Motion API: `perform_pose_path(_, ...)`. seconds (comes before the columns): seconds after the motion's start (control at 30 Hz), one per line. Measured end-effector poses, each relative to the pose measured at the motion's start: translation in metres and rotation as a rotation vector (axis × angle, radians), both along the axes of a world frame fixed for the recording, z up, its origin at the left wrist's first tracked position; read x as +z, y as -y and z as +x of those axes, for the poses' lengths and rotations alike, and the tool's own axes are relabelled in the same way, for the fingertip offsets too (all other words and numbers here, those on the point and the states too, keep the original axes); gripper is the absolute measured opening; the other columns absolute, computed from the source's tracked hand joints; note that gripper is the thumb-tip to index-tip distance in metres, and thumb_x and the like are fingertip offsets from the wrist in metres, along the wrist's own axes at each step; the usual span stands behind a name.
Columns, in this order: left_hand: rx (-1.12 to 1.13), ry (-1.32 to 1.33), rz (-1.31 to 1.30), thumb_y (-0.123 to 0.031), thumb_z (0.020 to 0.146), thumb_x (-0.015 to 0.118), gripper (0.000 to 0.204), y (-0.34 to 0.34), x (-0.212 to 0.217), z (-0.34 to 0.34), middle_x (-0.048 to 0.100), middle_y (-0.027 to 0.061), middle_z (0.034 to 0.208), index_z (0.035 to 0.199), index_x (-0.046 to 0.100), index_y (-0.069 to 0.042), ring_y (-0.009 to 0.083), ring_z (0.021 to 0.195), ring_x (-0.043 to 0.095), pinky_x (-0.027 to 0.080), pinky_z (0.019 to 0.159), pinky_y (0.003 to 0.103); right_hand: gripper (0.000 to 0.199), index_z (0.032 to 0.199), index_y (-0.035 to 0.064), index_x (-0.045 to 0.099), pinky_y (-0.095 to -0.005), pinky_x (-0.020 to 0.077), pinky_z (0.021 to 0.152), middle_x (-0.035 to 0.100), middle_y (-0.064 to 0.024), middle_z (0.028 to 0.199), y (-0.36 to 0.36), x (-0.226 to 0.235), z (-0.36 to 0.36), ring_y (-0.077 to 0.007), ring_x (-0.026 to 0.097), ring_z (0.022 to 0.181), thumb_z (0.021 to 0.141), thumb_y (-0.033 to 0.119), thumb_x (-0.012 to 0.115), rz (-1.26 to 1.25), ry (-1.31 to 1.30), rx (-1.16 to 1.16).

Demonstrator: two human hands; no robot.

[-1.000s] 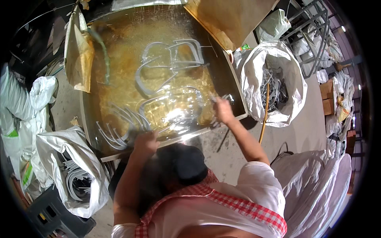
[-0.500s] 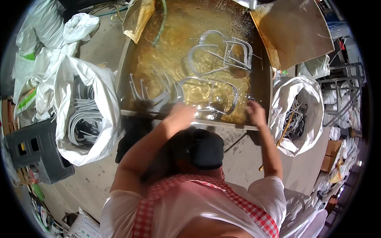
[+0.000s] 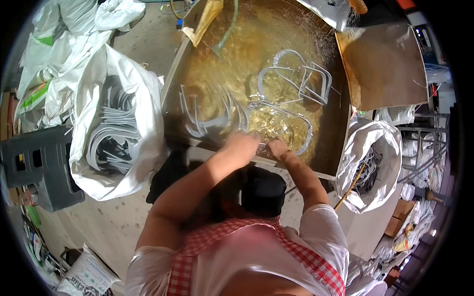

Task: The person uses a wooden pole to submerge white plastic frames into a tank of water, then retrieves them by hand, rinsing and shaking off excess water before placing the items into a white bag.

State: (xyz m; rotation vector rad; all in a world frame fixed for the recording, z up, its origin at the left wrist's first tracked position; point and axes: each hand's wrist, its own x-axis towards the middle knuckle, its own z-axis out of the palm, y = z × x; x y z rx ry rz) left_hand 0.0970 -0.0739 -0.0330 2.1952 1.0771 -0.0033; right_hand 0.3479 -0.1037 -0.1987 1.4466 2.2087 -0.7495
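Both hands are at the near edge of a shallow tank [image 3: 170, 89] of yellowish, rippling water. A grey looped frame [image 3: 308, 132], partly under the water, reaches back toward them. My left hand [image 3: 241, 148] is closed on the frame's near side. Right beside it, my right hand [image 3: 278, 148] is closed with its fingers on the same near part; fingertips are partly hidden. Farther back, more grey looped frames [image 3: 326, 86] lie tangled in the water. Several curved grey strips [image 3: 227, 116] stand in the tank left of my hands.
Left of the tank stands a white woven sack [image 3: 148, 128] holding stacked curved grey pieces. At the right, another white sack [image 3: 390, 148] holds thin scraps and a stick [image 3: 351, 186]. A brown-stained board [image 3: 390, 69] leans over the far right rim; a green hose [image 3: 229, 32] dips into the water.
My right hand has moved left from the tank's right side to beside my left hand and closed on the frame. The whole view has shifted slightly.
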Motion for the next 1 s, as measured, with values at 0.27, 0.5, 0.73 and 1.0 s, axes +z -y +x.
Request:
perform_pose_path(0.27, 0.026, 0.057, 0.115, -0.007, 0.072, 0.056, 0.028, 0.009, -0.012, -0.012, 0.060, 0.0134, 0.094, 0.100, 0.054, -0.003, 0.0310, 0.093, 0.057, 0.044, 0.080, 0.042, 0.037, 0.093, 0.0059, 0.058, -0.0456, 0.0374, 0.084, 0.061, -0.0208, 0.081, 0.002, 0.021, 0.044, -0.0374, 0.058, 0.082, 0.089, 0.038, 0.039, 0.081, 0.109, -0.050)
perform_pose_path(0.5, -0.015, -0.029, 0.008, -0.007, 0.074, 0.056, 0.038, 0.003, -0.001, -0.013, 0.060, 0.0128, 0.094, 0.111, 0.052, -0.007, 0.0306, 0.091, 0.059, 0.042, 0.085, 0.045, 0.033, 0.086, 0.0039, 0.052, -0.0477, 0.0433, 0.063, 0.059, -0.0235, 0.076, -0.009, 0.033, 0.013, -0.0418, 0.056, 0.073, 0.089, 0.036, 0.043, 0.184, -0.009, -0.347)
perform_pose_path(0.73, -0.017, 0.020, 0.103, -0.008, 0.073, 0.059, 0.036, 0.004, -0.001, -0.021, 0.056, 0.0132, 0.107, 0.108, 0.052, -0.005, 0.0305, 0.096, 0.056, 0.041, 0.086, 0.044, 0.035, 0.082, 0.0060, 0.052, -0.0478, 0.0435, 0.060, 0.059, -0.0208, 0.072, -0.014, 0.044, 0.030, -0.0404, 0.057, 0.068, 0.090, 0.039, 0.042, 0.494, 0.041, -0.430)
perform_pose_path(1.0, -0.035, -0.011, 0.037, -0.008, 0.073, 0.055, 0.026, 0.007, 0.000, -0.004, 0.059, 0.0115, 0.102, 0.099, 0.057, -0.004, 0.0292, 0.094, 0.058, 0.043, 0.083, 0.042, 0.029, 0.102, 0.0029, 0.056, -0.0431, 0.0397, 0.082, 0.059, -0.0191, 0.093, -0.014, 0.051, -0.004, -0.0369, 0.052, 0.088, 0.086, 0.027, 0.051, 0.702, -0.280, -0.201)
